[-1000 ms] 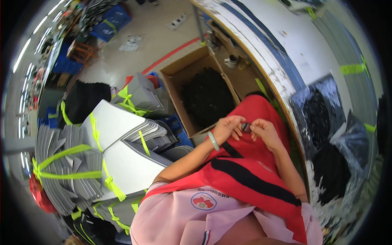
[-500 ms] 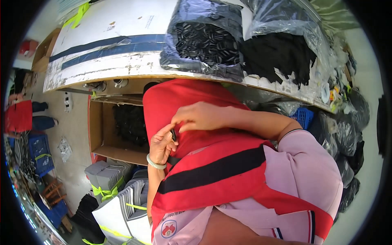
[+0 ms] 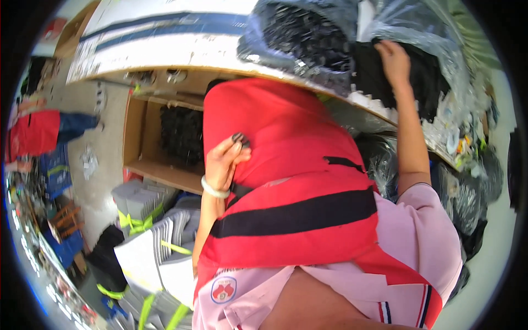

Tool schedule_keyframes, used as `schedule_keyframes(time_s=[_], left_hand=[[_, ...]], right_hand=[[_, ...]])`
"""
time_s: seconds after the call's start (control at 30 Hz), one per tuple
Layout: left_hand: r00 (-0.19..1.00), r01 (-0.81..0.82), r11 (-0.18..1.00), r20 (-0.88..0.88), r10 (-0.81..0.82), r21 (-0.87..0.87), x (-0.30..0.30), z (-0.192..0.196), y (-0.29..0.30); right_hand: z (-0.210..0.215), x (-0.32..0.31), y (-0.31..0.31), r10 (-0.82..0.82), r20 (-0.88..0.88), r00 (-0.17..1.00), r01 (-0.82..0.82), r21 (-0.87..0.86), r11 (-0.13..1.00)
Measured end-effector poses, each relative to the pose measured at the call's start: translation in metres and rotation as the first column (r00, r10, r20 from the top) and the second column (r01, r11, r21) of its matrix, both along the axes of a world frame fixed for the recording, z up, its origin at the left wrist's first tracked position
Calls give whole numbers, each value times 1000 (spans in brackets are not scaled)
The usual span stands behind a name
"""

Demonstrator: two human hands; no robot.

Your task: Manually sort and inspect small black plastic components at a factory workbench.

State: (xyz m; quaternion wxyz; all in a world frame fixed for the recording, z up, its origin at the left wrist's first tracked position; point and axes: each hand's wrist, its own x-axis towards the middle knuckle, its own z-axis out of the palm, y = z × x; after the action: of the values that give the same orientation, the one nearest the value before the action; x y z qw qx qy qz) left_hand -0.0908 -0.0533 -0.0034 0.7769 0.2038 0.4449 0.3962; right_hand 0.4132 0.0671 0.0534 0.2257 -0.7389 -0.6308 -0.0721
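A red garment with a black band (image 3: 286, 143) hangs in front of me, its top against the table edge. My left hand (image 3: 224, 162), with a pale bracelet on the wrist, pinches a small dark piece (image 3: 240, 138) against the red cloth. My right hand (image 3: 392, 59) is stretched out to the table and lies on black cloth (image 3: 423, 77) inside a clear plastic bag. Its fingers curl into the cloth, but whether they grip it is unclear.
The white table with blue stripes (image 3: 181, 41) carries more bags of dark goods (image 3: 297, 33). Under it stands an open cardboard box (image 3: 140, 137) with black items. Strapped stacks of flat white sheets (image 3: 154, 247) lie lower left. A person in red (image 3: 36, 132) is at the far left.
My right hand has left the red garment and reached up to the bag on the table. My left hand still holds the small dark piece. The view has swung toward the table.
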Motion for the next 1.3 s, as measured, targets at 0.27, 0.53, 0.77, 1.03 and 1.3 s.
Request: schedule_keyframes(time_s=[0.27,0.53,0.77,1.03,1.3], left_hand=[[977,-124,985,-158,143,122,11,17,4],[916,-149,915,-296,271,376,16,22,4],[780,-60,808,-478,404,586,11,19,1],[761,-98,768,-449,468,633,16,13,-2],[583,216,592,-588,560,777,4,2,-3]], right_hand=[[92,-218,-35,82,-724,685,-278,-156,948],[13,-307,-72,-305,-906,293,-769,-413,488],[14,-327,-64,-378,-906,193,-779,-376,502],[0,-324,-72,-387,-910,147,-740,-361,568],[-13,-329,-65,-382,-921,79,-805,-285,520]])
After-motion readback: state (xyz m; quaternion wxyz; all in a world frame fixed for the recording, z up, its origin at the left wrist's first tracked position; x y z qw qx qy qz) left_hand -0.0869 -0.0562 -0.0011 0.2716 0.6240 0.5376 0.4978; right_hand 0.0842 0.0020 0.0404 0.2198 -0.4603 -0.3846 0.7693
